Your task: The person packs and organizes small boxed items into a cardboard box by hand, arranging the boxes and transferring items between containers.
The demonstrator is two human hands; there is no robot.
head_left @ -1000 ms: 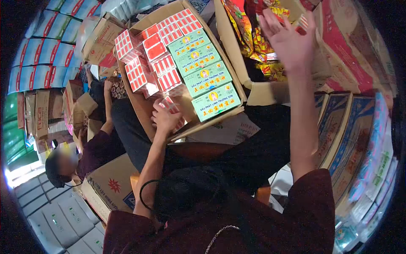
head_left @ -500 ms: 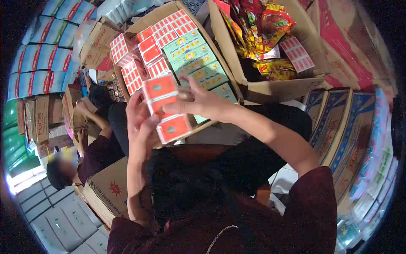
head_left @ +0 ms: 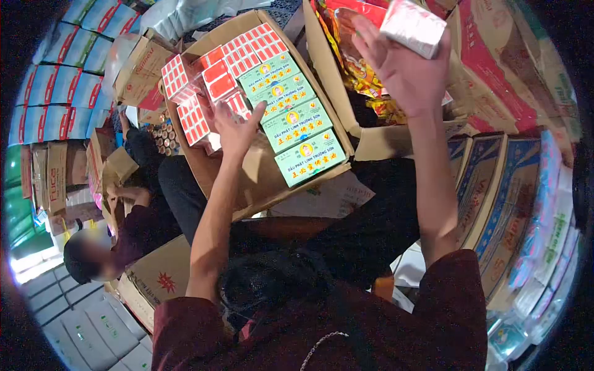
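Observation:
My right hand (head_left: 416, 77) is raised over the right-hand carton, its fingers and thumb around a small pack (head_left: 413, 29) with a whitish, shiny side. My left hand (head_left: 235, 131) hovers at the left carton (head_left: 252, 182) with fingers apart and nothing in it. Beside those fingers are green boxes (head_left: 296, 125) with a printed figure and lettering, in a column. Red-and-white packs (head_left: 193, 122) are stacked along the carton's other side, and plain red packs (head_left: 218, 79) lie between. Whether my left fingertips touch the packs, I cannot tell.
Red and yellow snack bags (head_left: 356, 52) fill the right carton (head_left: 387, 141). Long cartons (head_left: 489, 198) stand at my right. On my left a co-worker (head_left: 133, 229) sits by a brown carton (head_left: 164, 269); blue packages (head_left: 59, 89) are piled beyond.
The red pack held between both hands is gone from there. My hands have parted: the right swung up and rightward with a pack, the left opened over the left carton.

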